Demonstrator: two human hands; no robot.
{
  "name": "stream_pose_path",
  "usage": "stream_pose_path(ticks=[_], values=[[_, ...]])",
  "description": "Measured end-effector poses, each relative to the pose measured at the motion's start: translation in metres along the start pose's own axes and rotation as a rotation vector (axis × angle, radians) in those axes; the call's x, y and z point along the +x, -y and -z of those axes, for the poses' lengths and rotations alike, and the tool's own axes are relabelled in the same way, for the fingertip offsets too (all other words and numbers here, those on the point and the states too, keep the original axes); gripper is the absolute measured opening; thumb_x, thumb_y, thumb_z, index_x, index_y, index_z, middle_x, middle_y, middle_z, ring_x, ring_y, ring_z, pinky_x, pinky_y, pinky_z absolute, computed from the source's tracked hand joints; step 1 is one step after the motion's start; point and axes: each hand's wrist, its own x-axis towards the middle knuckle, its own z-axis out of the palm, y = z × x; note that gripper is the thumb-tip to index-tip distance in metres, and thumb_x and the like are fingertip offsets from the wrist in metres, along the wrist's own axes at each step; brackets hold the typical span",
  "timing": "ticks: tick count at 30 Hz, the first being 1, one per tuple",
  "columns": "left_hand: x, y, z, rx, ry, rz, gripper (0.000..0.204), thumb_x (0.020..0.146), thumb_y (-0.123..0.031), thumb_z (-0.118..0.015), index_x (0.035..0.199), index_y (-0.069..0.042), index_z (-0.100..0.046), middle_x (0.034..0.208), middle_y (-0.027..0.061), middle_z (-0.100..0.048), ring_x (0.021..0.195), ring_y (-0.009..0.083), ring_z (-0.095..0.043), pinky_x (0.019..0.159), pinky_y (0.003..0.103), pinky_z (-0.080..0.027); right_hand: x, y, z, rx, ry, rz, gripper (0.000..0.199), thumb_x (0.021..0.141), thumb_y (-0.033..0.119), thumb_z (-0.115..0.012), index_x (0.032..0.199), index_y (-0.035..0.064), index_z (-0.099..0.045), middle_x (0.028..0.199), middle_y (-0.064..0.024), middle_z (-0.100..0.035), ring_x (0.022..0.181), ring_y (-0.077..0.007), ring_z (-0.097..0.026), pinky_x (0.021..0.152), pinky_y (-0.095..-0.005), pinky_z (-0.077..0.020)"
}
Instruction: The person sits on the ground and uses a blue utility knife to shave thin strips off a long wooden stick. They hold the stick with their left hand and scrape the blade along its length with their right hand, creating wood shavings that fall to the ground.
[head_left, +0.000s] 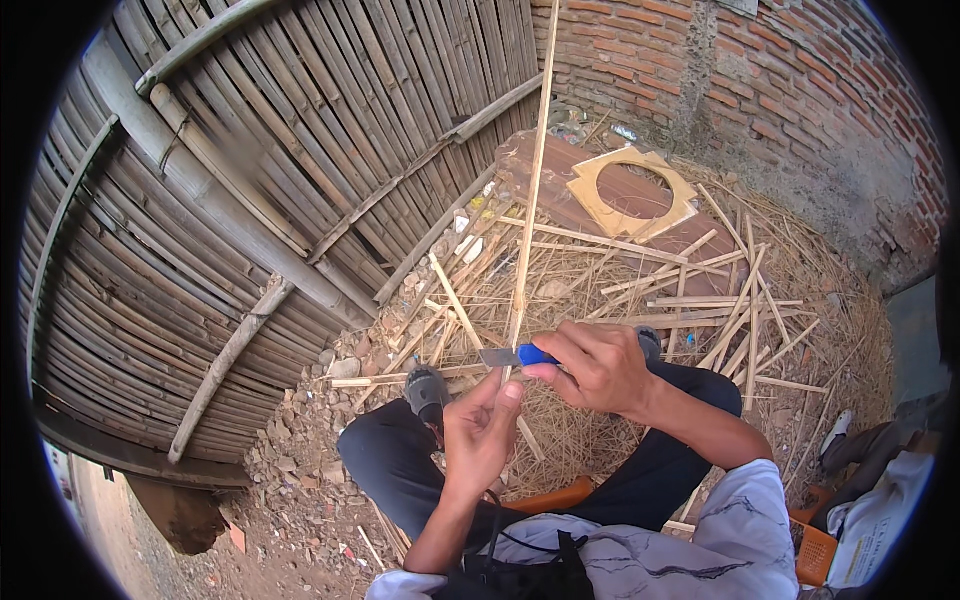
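Note:
My left hand (479,430) is closed around the near end of a long, thin bamboo strip (530,215), which rises away from me toward the brick wall. In my right hand (603,367) is a knife with a blue handle (537,355), gripped between thumb and fingers. Its flat grey blade (497,357) points left and lies across the strip just beyond my left thumb. Whether the edge has cut into the bamboo is too small to tell. Both hands are close together above my bent legs.
Split bamboo pieces (690,300) and shavings (570,440) litter the ground. Farther back, a yellowish board with a round hole (583,197) rests on a brown panel (535,165). A bamboo fence (300,130) stands left, a brick wall (780,80) behind. Another person's leg (850,447) shows at right.

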Motion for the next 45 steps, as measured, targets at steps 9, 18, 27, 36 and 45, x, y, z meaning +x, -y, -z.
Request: stream_pose_path(ticks=[9, 18, 27, 36, 45], values=[[-0.006, -0.007, 0.009, 0.004, 0.067, 0.061, 0.043, 0.115, -0.023, -0.061, 0.152, -0.002, -0.061, 0.068, -0.0121, -0.046, 0.057, -0.0025, -0.037, 0.049, 0.022, -0.022, 0.008, -0.007, 0.006, -0.084, -0.024, 0.017, 0.033, 0.093, 0.037, -0.082, 0.104, 0.0067, -0.074, 0.082, -0.0064, -0.071, 0.061, -0.0234, -0.069, 0.052, -0.0357, -0.0526], [-0.003, -0.013, 0.015, -0.153, 0.125, 0.218, 0.048, 0.116, -0.029, -0.056, 0.155, 0.001, -0.055, 0.067, -0.0099, -0.034, 0.051, 0.0005, -0.027, 0.046, 0.022, -0.021, 0.008, -0.006, 0.000, -0.061, -0.035, -0.010, 0.032, 0.092, 0.034, -0.083, 0.104, 0.0064, -0.074, 0.080, -0.0056, -0.069, 0.061, -0.0232, -0.068, 0.053, -0.0352, -0.0521], [-0.001, -0.019, 0.018, -0.260, 0.156, 0.299, 0.043, 0.115, -0.025, -0.059, 0.149, 0.000, -0.061, 0.067, -0.0096, -0.037, 0.050, 0.0001, -0.028, 0.046, 0.022, -0.020, 0.009, -0.005, 0.006, -0.090, -0.020, -0.021, 0.028, 0.095, 0.037, -0.080, 0.107, 0.0115, -0.075, 0.081, -0.0028, -0.069, 0.065, -0.0200, -0.071, 0.055, -0.0336, -0.0539], [-0.003, -0.012, 0.019, -0.082, 0.114, 0.155, 0.041, 0.114, -0.024, -0.060, 0.147, 0.000, -0.063, 0.067, -0.0096, -0.038, 0.050, -0.0002, -0.029, 0.045, 0.022, -0.020, 0.011, -0.005, 0.006, -0.100, -0.049, 0.009, 0.030, 0.093, 0.036, -0.083, 0.103, 0.0087, -0.075, 0.078, -0.0038, -0.068, 0.061, -0.0218, -0.068, 0.052, -0.0346, -0.0517], [-0.005, 0.001, 0.015, 0.161, -0.001, -0.031, 0.039, 0.113, -0.019, -0.061, 0.147, 0.000, -0.062, 0.066, -0.0091, -0.037, 0.049, 0.0003, -0.027, 0.045, 0.022, -0.021, 0.011, -0.004, 0.005, -0.154, -0.014, 0.010, 0.028, 0.095, 0.038, -0.080, 0.107, 0.0128, -0.076, 0.077, -0.0014, -0.066, 0.064, -0.0194, -0.069, 0.055, -0.0334, -0.0530]])
